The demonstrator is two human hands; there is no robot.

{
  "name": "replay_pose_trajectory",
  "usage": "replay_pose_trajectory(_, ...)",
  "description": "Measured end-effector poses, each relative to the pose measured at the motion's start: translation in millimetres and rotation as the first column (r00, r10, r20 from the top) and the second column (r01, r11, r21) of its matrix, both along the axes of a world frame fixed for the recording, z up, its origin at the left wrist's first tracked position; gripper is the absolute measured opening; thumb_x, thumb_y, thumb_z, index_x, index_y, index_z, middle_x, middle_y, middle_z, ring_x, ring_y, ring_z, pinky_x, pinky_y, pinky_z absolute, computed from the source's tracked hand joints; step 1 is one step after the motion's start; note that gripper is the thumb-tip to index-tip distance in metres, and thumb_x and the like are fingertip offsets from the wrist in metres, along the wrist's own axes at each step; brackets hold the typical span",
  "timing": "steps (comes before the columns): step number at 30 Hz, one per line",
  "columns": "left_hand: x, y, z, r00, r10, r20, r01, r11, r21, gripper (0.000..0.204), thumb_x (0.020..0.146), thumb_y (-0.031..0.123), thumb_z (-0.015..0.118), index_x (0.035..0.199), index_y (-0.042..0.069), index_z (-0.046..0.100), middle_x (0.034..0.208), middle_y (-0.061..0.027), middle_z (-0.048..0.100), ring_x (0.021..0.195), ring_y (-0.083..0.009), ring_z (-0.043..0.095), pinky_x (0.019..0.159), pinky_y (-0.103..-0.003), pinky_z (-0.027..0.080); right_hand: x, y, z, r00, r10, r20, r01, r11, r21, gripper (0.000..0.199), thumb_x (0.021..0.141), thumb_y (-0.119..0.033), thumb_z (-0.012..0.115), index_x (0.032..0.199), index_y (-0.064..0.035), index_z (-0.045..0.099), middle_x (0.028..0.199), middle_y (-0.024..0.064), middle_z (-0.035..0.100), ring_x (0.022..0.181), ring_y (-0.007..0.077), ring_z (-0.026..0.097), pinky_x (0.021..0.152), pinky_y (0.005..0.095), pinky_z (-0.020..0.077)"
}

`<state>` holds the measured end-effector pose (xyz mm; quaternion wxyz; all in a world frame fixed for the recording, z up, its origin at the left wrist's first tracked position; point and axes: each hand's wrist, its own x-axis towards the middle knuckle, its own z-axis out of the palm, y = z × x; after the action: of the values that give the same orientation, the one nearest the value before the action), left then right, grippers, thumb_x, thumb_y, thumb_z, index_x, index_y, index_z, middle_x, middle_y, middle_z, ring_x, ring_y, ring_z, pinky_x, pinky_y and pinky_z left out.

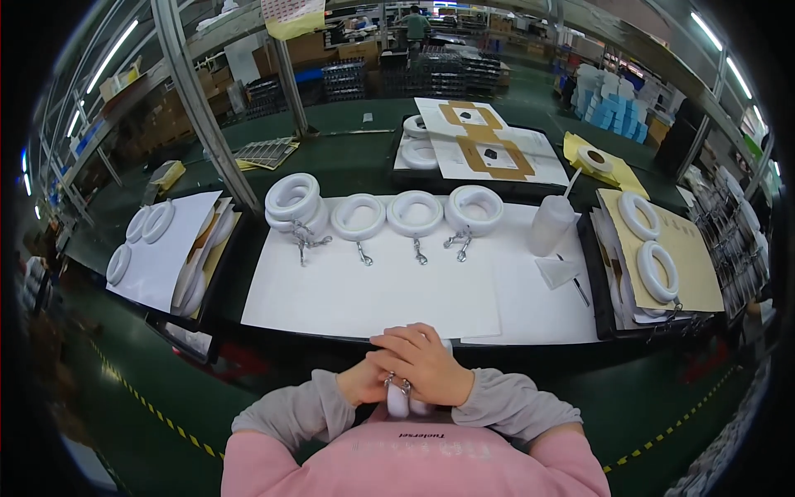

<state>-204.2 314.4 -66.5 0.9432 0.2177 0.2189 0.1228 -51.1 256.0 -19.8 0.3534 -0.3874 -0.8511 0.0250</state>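
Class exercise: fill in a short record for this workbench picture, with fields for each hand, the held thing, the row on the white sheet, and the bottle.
Left hand: under the right hand, close to the body, gripping the white ring
Right hand: folded over the left hand
White ring: between both hands, metal clip attached
Row on white sheet: four spots of white rings with clips, leftmost a stack
Bottle: white, upright, right of the row
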Motion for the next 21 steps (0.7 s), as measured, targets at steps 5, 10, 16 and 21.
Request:
replay_pose_trajectory(5,-37,20,-82,0.939,-0.257,-0.228,0.220,-0.059,0.974,0.030,0.086,0.015,0.060,0.115,0.005,0.056,0.113,-0.0076,0.058,0.102,-0.0184,0.058,0.083,-0.030,0.049,-3,-7,-49,0.964,0.186,-0.192,-0.239,0.921,-0.308,0.037,0.081,-0.023,0.063,0.113,-0.0055,0.058,0.124,0.0123,0.052,0.114,0.0311,0.048,0.094,0.0433,0.0353)
replay_pose_trajectory(10,-26,-1,-76,0.912,-0.356,-0.205,0.400,0.882,0.249,0.041,0.091,0.020,0.055,0.127,0.003,0.047,0.121,-0.0110,0.056,0.112,-0.0242,0.055,0.095,-0.035,0.045,-6,-17,-71,0.908,0.164,-0.384,-0.338,0.829,-0.446,0.036,0.091,-0.025,0.053,0.121,-0.0055,0.053,0.132,0.0131,0.045,0.122,0.0291,0.041,0.101,0.0409,0.0290)
replay_pose_trajectory(16,-8,-9,-81,0.928,-0.282,-0.244,0.362,0.838,0.408,0.034,0.091,0.018,0.056,0.122,0.004,0.051,0.111,-0.0084,0.058,0.099,-0.0168,0.058,0.082,-0.031,0.049,0,-34,-89,0.936,0.112,-0.335,-0.244,0.890,-0.386,0.031,0.090,-0.026,0.053,0.115,-0.0073,0.057,0.135,0.0149,0.042,0.125,0.0326,0.037,0.103,0.0449,0.0261)
replay_pose_trajectory(21,21,0,-39,0.810,-0.433,-0.396,0.557,0.780,0.285,0.053,0.092,0.052,0.048,0.114,0.004,0.054,0.090,-0.0088,0.064,0.070,-0.0188,0.065,0.061,-0.031,0.054,42,-50,-78,0.403,-0.117,-0.908,-0.361,0.891,-0.275,0.041,0.093,-0.040,0.049,0.088,-0.0008,0.061,0.106,0.0193,0.061,0.106,0.0342,0.056,0.094,0.0433,0.0420)
